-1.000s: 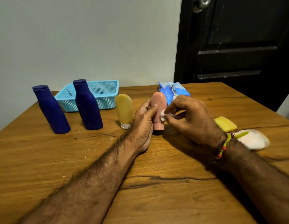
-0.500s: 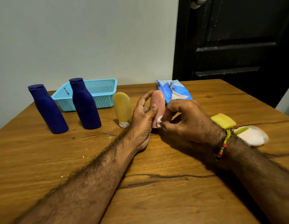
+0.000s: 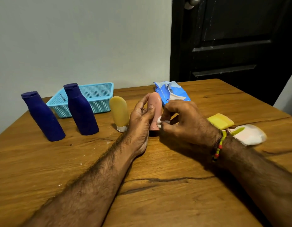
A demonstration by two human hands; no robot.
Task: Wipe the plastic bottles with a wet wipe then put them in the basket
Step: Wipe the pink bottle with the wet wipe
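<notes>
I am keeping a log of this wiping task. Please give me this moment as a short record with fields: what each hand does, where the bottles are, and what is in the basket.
left hand: grips the pink bottle, upright on the table
right hand: pinches the wipe against the pink bottle, low down
blue bottles: two, standing in front of the basket
yellow bottle: standing on its cap, beside the left hand
basket: no bottle seen inside
wipe pack: behind the hands

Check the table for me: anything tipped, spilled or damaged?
Nothing spilled. A long dark crack runs across the table near the forearms. Two bottles, yellow and white, lie on their sides behind the right hand.
</notes>
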